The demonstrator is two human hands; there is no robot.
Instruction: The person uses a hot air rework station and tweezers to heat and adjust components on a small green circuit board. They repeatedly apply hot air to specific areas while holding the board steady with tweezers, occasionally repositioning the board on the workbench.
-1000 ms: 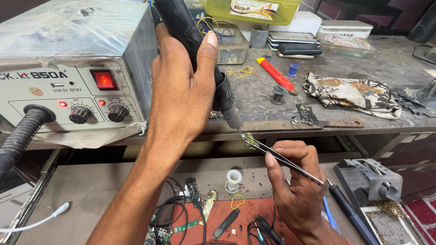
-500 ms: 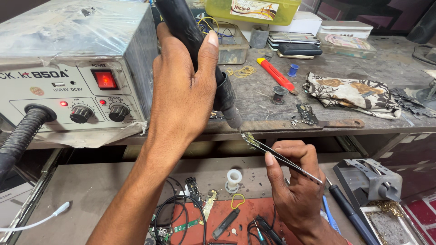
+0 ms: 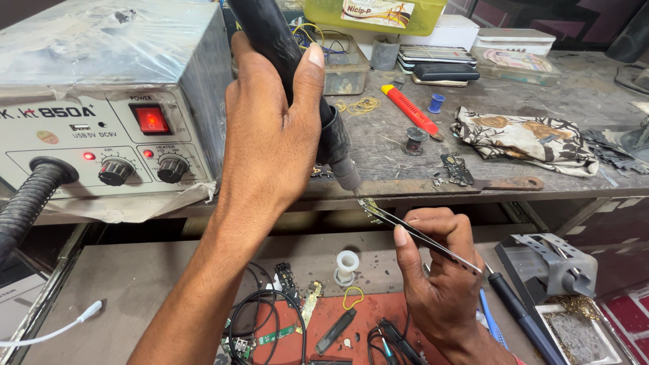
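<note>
R hand clamped on tweezers, tips pinching a small part mid-air. L hand wrapped round hot-air handle, nozzle just above part. Station lit. Heating appears underway; part not yet set down.

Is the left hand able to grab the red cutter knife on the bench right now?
Probably not: the left hand is wrapped around the black hot-air handle. The red cutter knife lies uncovered on the bench beyond.

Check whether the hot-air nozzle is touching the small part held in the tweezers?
Cannot tell. In the head view the nozzle tip ends right at the small part in the tweezers; no clear gap or contact shows.
</note>
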